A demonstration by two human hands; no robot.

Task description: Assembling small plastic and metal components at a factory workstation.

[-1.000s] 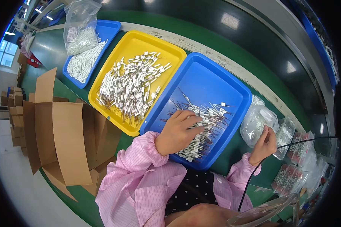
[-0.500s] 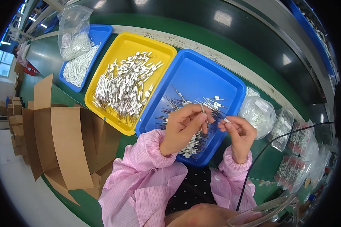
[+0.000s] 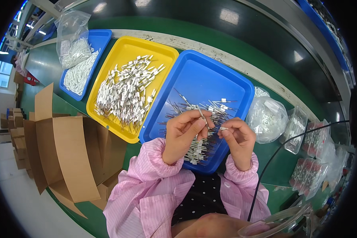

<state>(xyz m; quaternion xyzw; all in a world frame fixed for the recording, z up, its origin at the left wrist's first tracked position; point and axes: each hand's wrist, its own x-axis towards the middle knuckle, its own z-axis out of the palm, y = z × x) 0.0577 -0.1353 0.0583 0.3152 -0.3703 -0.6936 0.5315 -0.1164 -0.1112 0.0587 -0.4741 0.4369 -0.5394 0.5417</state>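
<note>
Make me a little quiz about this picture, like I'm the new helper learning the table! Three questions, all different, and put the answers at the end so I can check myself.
1. True or false: the yellow tray lies between the small blue tray and the large blue tray.

2. Choose one. What is the right hand pinching?
A) the black cable
B) a small white piece
C) a clear plastic bag

3. Fill in the missing word: in the picture, the open cardboard box stands to the ____ of the large blue tray.

Key: 1. True. 2. B. 3. left.
</note>
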